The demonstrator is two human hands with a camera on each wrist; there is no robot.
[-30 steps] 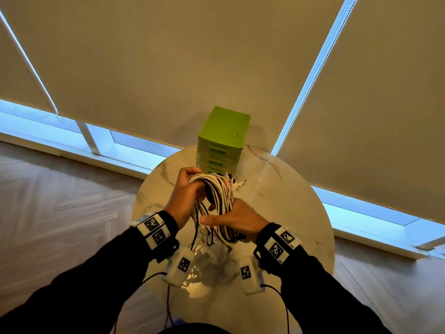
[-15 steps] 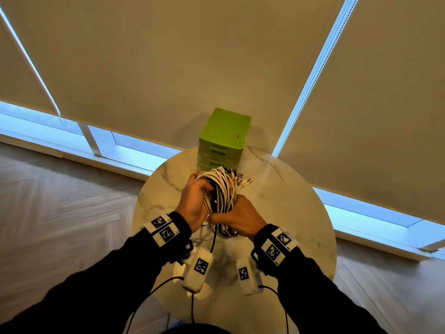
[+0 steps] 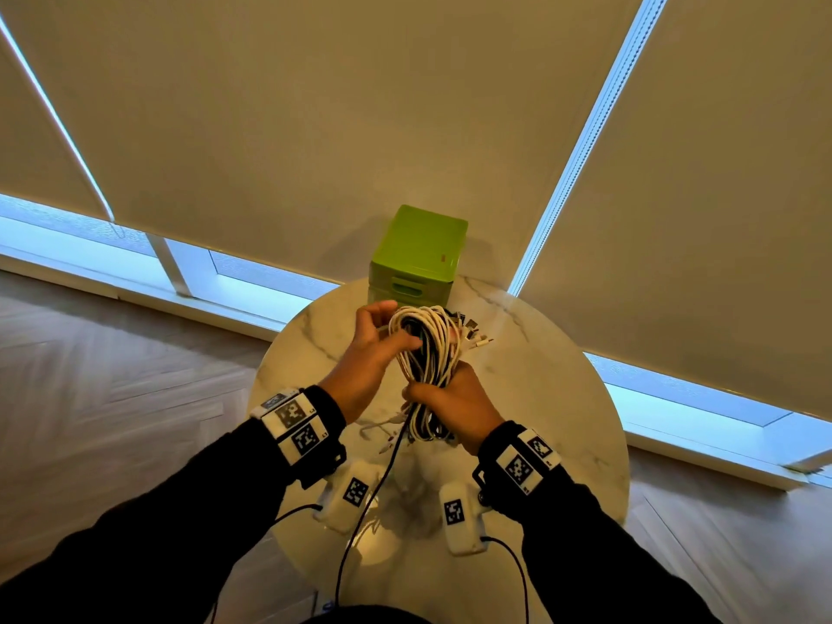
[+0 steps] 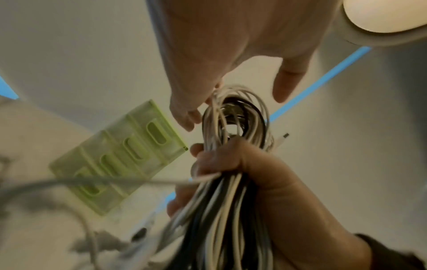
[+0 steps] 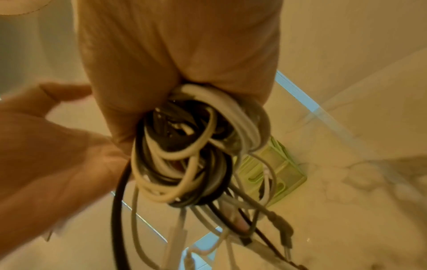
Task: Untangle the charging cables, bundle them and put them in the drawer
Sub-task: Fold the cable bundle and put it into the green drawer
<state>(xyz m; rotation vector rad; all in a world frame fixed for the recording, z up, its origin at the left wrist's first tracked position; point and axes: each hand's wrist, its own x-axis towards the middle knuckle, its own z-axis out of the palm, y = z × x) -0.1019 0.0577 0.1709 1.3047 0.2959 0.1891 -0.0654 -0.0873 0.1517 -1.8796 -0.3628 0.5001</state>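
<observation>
A looped bundle of white and black charging cables (image 3: 427, 349) is held upright above the round marble table (image 3: 549, 389). My right hand (image 3: 443, 396) grips the bundle around its middle, fingers wrapped tight (image 4: 231, 162) (image 5: 184, 85). My left hand (image 3: 396, 326) is at the top of the loop, thumb against the strands and fingers loosely spread (image 4: 231, 104); the right wrist view shows its palm open (image 5: 46, 146). Plug ends (image 3: 472, 333) stick out on the right, and a black cable (image 3: 369, 497) hangs down. The green drawer unit (image 3: 416, 258) stands just behind, its drawers closed (image 4: 120, 155).
Loose cable ends (image 3: 382, 432) lie on the table under the bundle. The table stands against closed roller blinds (image 3: 315, 128), with wooden floor (image 3: 112, 376) to the left and right. The drawer unit sits at the table's far edge.
Both hands have carried the bundle away from me, toward the green drawer unit. My left hand has slid up to the top of the loop, and my right hand has closed around the middle.
</observation>
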